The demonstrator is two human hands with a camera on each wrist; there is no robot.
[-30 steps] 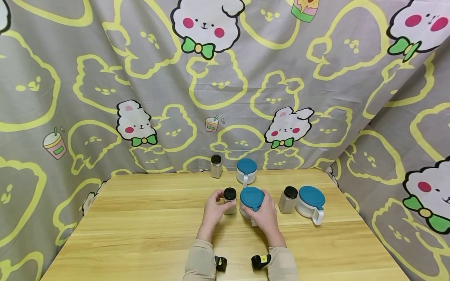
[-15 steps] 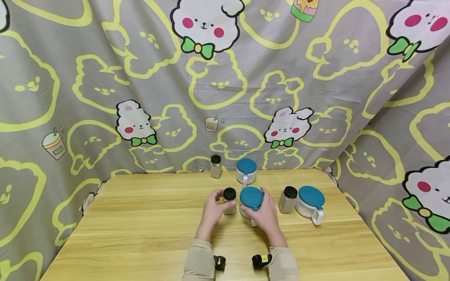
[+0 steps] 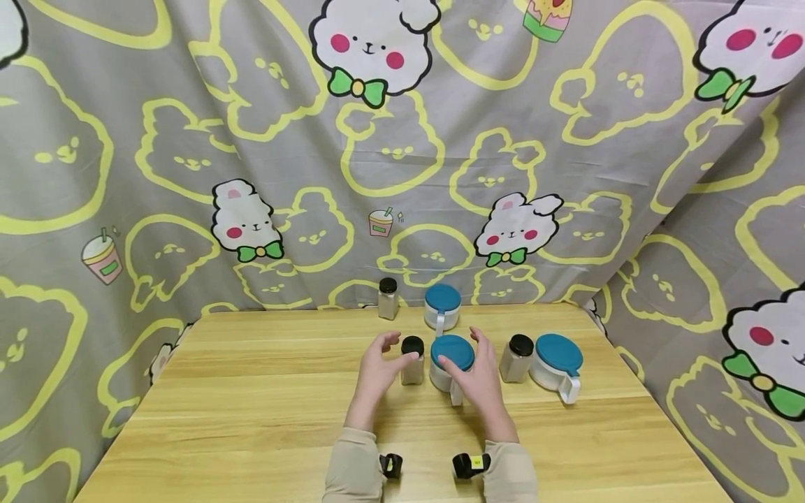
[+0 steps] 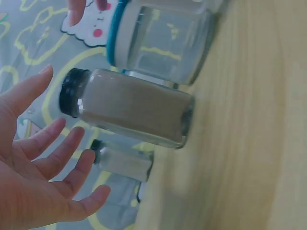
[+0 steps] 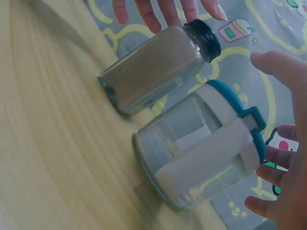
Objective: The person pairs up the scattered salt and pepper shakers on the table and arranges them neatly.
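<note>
Because the teal-lidded glass jar (image 5: 187, 134) is probably rigid yet fragile, grasp its handle (image 5: 206, 155) — left hand (image 3: 376, 370) and right hand (image 3: 481, 372) spread loosely, empty.

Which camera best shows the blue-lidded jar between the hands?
The right wrist view: the blue-lidded jar appears large, its white handle facing the camera. The left wrist view cuts it off at the top edge; the head view shows it small, partly behind the right hand.

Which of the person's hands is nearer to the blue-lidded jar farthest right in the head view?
Right. The right hand is left of the blue-lidded jar, a black-capped bottle standing between them; the left hand is farther left, beside a second bottle.
</note>
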